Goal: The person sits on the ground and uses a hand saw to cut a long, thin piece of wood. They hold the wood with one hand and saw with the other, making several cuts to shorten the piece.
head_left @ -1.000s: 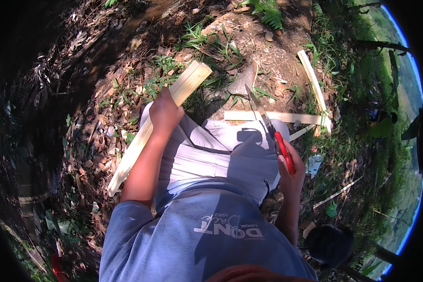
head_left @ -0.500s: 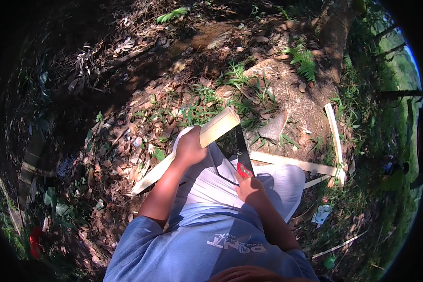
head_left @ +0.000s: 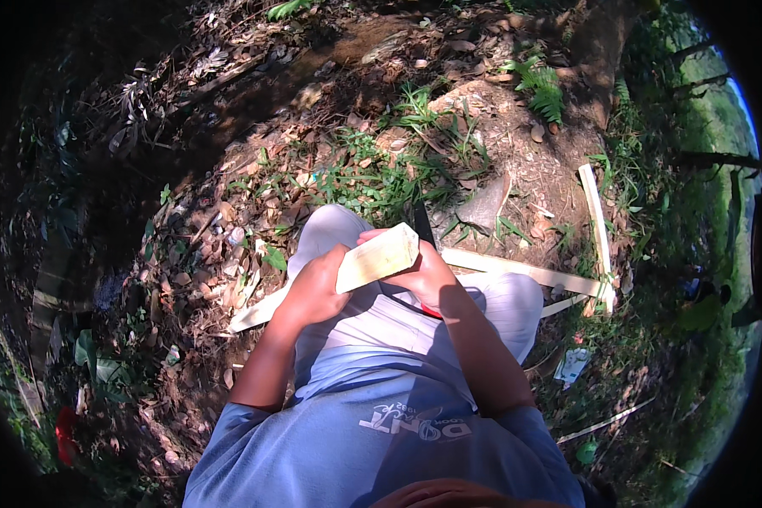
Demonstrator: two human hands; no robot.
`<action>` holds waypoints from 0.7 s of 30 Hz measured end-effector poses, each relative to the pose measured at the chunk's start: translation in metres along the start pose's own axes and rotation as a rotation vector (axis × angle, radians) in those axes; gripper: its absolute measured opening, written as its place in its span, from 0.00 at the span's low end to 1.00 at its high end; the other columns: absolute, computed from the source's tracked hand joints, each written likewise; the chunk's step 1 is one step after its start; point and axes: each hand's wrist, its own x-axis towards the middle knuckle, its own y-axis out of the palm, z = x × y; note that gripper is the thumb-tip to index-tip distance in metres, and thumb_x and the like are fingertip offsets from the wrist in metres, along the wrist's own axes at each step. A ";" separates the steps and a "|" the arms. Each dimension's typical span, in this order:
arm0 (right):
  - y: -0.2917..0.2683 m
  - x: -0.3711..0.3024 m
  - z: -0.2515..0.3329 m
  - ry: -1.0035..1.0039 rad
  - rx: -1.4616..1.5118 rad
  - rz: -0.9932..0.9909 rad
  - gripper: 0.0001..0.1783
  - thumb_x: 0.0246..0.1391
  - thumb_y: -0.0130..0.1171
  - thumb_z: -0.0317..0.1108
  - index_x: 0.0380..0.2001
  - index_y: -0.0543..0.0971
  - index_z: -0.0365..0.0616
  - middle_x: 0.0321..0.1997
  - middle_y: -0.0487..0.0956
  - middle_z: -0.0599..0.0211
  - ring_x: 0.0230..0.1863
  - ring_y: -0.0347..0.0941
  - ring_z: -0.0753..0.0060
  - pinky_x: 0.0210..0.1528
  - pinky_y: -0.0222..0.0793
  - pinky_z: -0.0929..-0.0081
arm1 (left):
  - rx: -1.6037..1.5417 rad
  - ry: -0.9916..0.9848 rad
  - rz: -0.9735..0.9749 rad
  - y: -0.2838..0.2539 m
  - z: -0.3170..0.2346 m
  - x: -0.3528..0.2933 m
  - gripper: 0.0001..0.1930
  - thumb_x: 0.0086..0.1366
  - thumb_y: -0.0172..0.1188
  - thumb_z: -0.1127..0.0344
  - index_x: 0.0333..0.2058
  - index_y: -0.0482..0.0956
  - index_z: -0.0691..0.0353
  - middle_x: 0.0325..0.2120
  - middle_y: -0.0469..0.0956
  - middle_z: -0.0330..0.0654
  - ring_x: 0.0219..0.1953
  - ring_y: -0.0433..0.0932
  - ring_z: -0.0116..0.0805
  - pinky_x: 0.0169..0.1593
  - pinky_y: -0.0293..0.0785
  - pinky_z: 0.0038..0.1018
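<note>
A pale wooden plank is held up in front of my lap, its cut end raised and facing up. My left hand is closed round its near side. Against the other side of the plank, close to the raised end, my right hand is closed too, its fingers partly hidden by the wood. A hand saw lies beneath my right hand and wrist. Only its dark blade and a bit of its red handle show. The plank's lower end reaches down to the left beside my leg.
Further pale wooden strips lie on the ground to the right, one more strip meeting them at a corner. A flat stone sits ahead. Leaf litter, grass and a fern surround me, with a tree trunk at the far right.
My right hand has let go of the saw's red handle and moved up onto the plank. The plank's raised end has swung lower and nearer to me.
</note>
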 end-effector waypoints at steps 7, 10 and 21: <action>0.001 0.008 -0.014 0.019 -0.153 -0.037 0.22 0.58 0.71 0.21 0.56 0.81 0.38 0.54 0.87 0.66 0.57 0.82 0.77 0.61 0.76 0.74 | -0.031 0.006 0.049 -0.023 0.004 -0.011 0.32 0.57 0.60 0.78 0.63 0.68 0.65 0.56 0.78 0.59 0.61 0.77 0.61 0.63 0.73 0.43; 0.017 0.009 -0.015 -0.016 -0.213 -0.185 0.14 0.64 0.72 0.33 0.49 0.85 0.40 0.47 0.88 0.68 0.50 0.82 0.78 0.56 0.76 0.76 | -0.050 -0.057 -0.033 -0.040 0.005 -0.016 0.30 0.57 0.60 0.77 0.61 0.71 0.67 0.53 0.80 0.59 0.58 0.80 0.59 0.62 0.74 0.41; -0.030 -0.067 0.071 -0.144 0.214 -0.661 0.17 0.69 0.64 0.35 0.52 0.80 0.32 0.47 0.87 0.50 0.48 0.88 0.60 0.44 0.88 0.70 | -0.027 -0.105 -0.637 -0.121 0.028 -0.071 0.28 0.52 0.49 0.74 0.56 0.71 0.69 0.18 0.67 0.31 0.21 0.64 0.18 0.27 0.58 0.18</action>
